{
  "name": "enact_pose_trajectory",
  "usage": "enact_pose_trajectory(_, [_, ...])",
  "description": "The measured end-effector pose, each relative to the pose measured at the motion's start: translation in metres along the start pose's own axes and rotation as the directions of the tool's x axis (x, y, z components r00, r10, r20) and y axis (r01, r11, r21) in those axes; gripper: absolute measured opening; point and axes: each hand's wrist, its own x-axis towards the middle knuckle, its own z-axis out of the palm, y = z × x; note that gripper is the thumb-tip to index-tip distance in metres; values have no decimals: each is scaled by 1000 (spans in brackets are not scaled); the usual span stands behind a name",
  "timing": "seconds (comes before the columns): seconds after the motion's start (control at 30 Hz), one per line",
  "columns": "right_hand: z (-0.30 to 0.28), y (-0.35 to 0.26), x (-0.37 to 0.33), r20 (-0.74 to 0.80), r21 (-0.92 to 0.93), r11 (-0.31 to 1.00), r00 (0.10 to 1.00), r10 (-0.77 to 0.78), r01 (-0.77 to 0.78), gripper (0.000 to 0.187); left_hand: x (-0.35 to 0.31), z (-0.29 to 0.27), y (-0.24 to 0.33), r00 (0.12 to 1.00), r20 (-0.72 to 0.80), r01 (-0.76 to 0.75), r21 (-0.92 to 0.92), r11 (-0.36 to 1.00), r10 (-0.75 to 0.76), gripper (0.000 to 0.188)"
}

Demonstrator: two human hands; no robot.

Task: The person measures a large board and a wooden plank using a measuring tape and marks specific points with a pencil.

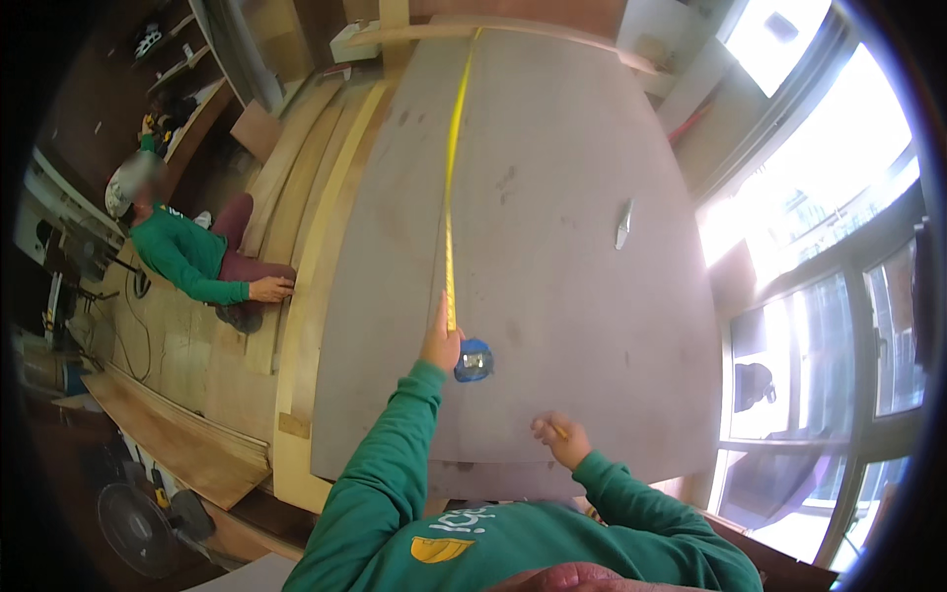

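A large grey-brown board [572,296] lies flat before me. Across it, from the far edge toward me, runs the yellow blade [454,148] of a tape measure, whose blue case [474,361] rests near the board's front. My left hand [441,340] is closed on the tape measure where the blade meets the case, one finger lying along the blade. Lower right, over the near part of the board, my right hand [560,441] is closed around a thin yellowish stick that looks like a pencil [559,431]. It does not touch the tape.
A slim silvery pointed tool [624,224] lies on the board's right side. Long wooden planks [306,187] flank the left, where another person in green [187,252] sits low. Stacked thin sheets [187,434] and a fan [138,528] stand lower left; windows [799,385] line the right.
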Motion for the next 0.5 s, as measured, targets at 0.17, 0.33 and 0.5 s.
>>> enact_pose_trajectory(0.17, [-6,-60,31,124,648,654,901,415,-390,43,-23,-6,28,1000,8,18,-151,988,-17,40])
enact_pose_trajectory(0.33, [15,-59,35,378,753,347,799,468,-560,55,-74,33,-15,972,199,200,-426,882,-124,20])
enact_pose_trajectory(0.5, [22,-76,10,600,710,144,699,389,-690,60,-124,61,-38,970,103,240,-508,827,-218,20])
